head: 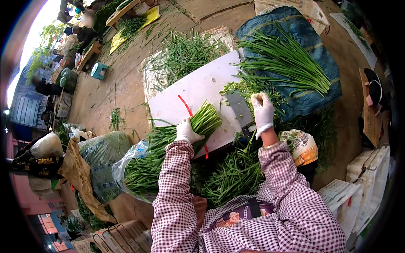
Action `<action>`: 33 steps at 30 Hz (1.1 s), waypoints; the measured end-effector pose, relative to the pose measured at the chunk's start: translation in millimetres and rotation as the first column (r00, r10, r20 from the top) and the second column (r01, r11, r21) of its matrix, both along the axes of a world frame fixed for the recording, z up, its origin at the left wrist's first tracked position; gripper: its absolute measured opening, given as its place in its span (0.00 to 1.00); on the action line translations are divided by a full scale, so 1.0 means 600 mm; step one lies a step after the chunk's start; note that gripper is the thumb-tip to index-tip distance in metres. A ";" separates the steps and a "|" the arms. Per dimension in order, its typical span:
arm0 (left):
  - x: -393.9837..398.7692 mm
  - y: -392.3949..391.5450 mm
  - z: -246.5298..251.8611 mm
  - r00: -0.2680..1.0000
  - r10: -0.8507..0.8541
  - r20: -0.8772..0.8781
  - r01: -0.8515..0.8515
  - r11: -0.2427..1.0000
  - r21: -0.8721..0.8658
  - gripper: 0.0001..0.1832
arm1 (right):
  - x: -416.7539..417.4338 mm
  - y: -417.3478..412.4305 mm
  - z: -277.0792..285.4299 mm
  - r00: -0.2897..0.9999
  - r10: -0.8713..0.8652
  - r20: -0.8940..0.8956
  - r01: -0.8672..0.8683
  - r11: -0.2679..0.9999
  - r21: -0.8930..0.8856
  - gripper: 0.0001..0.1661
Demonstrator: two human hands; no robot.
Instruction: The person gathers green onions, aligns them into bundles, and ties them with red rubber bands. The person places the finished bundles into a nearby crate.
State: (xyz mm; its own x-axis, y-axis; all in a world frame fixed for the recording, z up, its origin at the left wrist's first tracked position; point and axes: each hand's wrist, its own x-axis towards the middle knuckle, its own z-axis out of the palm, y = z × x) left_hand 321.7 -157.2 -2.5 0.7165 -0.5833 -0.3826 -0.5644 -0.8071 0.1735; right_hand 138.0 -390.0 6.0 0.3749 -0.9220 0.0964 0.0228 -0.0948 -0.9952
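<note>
My left hand [188, 132], in a white glove, grips a bundle of green garlic chives [207, 118] over a white board [190, 82]. A red tie strip [185, 105] lies on the board and shows again below the bundle. My right hand [262, 109], gloved too, has its fingers curled above the board's right part; whether it holds anything is hidden. Just left of it a cleaver [239, 109] lies flat, its dark handle towards me, beside chopped stem ends [235, 87]. More long chives [294, 63] rest on a blue woven sheet [329, 74].
Loose leaves [186, 53] cover a pale sack beyond the board, and more trimmings [234, 174] lie by my lap. Plastic-wrapped bundles [104, 158] stand at left, white foam boxes [367, 177] at right. A teal stool [99, 70] and other people are farther off.
</note>
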 end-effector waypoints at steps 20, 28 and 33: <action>0.002 -0.012 -0.003 0.993 -0.109 0.039 0.108 0.993 0.040 0.55 | 0.177 0.202 -0.075 0.579 0.008 -0.815 -0.813 -0.063 -0.579 0.26; 0.056 0.016 -0.052 0.991 -0.102 -0.090 0.086 0.983 -0.165 0.60 | 0.225 0.185 -0.082 0.543 0.062 -0.837 -0.836 -0.057 -0.546 0.20; 0.027 0.018 -0.029 0.991 -0.132 0.023 0.133 0.990 -0.037 0.60 | 0.211 0.193 -0.063 0.511 0.118 -0.851 -0.852 -0.063 -0.520 0.17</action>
